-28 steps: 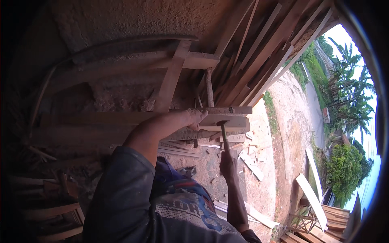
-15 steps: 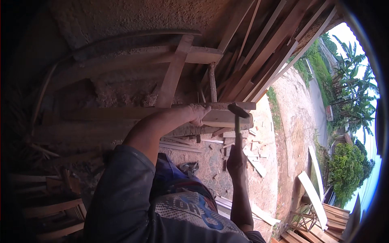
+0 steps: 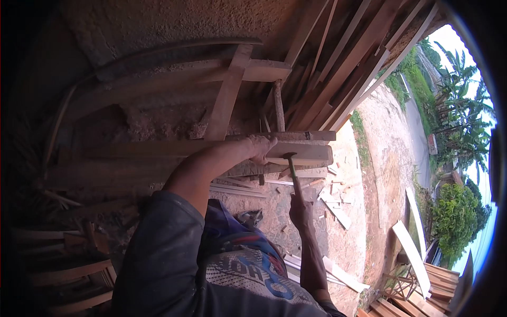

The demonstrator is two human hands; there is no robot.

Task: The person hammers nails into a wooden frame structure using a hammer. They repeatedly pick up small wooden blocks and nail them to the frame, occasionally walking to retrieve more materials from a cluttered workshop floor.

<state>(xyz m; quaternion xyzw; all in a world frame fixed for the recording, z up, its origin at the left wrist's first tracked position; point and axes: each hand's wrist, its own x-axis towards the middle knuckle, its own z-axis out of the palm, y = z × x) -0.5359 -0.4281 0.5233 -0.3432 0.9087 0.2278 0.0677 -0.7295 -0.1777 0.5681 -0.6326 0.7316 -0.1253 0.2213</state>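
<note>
A long wooden plank [image 3: 309,152] lies on the workbench, its right end jutting out over the bench. My left hand [image 3: 260,149] is closed over the plank, its fingers wrapped over the near edge. My right hand [image 3: 301,212] grips a hammer [image 3: 294,171] by its handle. The hammer's dark head is at the plank's near edge, a little right of my left hand; whether it touches the wood I cannot tell. Anything small between my left fingers and the plank is hidden.
A crosspiece [image 3: 228,92] joins the bench's far beam [image 3: 174,74] to the front. Long boards [image 3: 351,58] lean at the far right. Wood offcuts [image 3: 336,211] litter the ground below. Stacked planks [image 3: 422,296] lie at lower right, with chair-like wooden frames [image 3: 79,272] at lower left.
The hammer has swung down and left, its head going from above the plank to its near edge. My right hand has shifted slightly left. My left hand keeps its place on the plank.
</note>
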